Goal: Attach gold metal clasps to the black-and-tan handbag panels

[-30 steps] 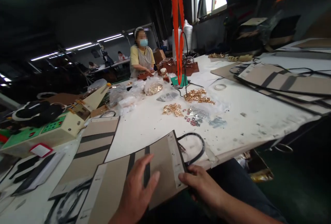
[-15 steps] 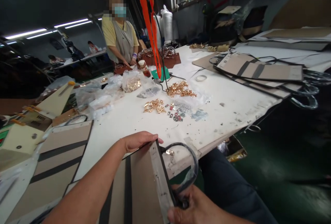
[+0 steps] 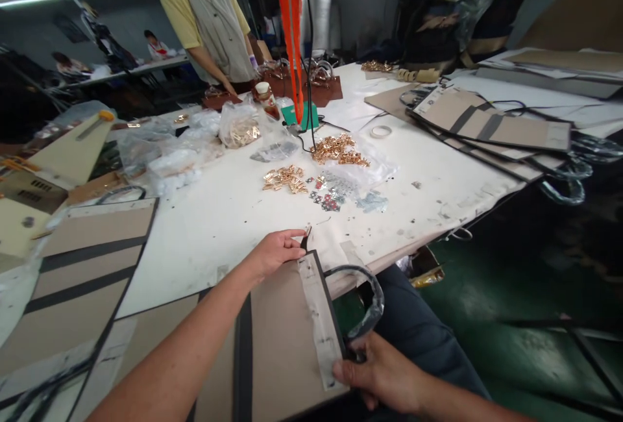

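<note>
A flat beige bag panel (image 3: pixel 282 337) with dark strips and a whitish band along its right edge lies in front of me. From that edge a dark handle (image 3: pixel 377 305), wrapped in clear plastic, loops out to the right. My left hand (image 3: pixel 275 253) is at the panel's far corner, its thumb and forefinger closed on a short dark strap (image 3: pixel 305 240) with a small shiny tip. My right hand (image 3: pixel 379 370) grips the panel's near right corner, thumb on top and fingers mostly hidden below, by the handle's base.
Gold metal fittings (image 3: pixel 285 179) lie in piles on the white table (image 3: pixel 209 240). Another panel (image 3: pixel 92 234) is at left, beside a cream machine (image 3: pixel 19 227). Stacked panels (image 3: pixel 491 120) lie at right. Orange strips (image 3: pixel 293 39) hang down. A co-worker (image 3: pixel 209 26) stands across.
The panel has come down flatter. My left hand now pinches the small strap at the corner, where before it lay along the edge. The view has shifted.
</note>
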A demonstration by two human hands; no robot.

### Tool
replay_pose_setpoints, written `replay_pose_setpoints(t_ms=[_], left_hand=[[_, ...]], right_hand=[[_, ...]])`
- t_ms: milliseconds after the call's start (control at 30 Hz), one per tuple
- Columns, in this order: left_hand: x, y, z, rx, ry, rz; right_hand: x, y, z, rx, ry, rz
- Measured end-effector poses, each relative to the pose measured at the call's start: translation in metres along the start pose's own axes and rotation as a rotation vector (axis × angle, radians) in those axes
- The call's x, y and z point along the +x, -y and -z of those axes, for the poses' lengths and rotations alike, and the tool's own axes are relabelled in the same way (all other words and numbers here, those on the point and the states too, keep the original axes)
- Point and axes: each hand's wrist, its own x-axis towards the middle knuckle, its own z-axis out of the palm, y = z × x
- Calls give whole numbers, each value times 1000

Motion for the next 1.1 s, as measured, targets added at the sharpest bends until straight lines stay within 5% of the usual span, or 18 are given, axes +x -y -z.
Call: replay_pose_setpoints(t_ms=[233, 333, 467, 700, 900, 1100], left_hand=[[3, 11, -19, 140, -172, -123], [0, 11, -21, 173, -197, -157], [0, 13, -23, 230, -246, -209], [-29, 25, -34, 436, -554, -370], [-81, 55, -52, 746, -557, -571], [-89, 72, -63, 1086, -590, -597]], right_hand=[[-33, 74, 18, -924, -251, 226], [-4, 108, 18, -1188, -363, 384], [49, 122, 16, -1500, -359, 320], [67, 112, 14, -1576, -386, 324], [74, 116, 14, -1555, -389, 311], [71, 105, 14, -1512, -382, 319]])
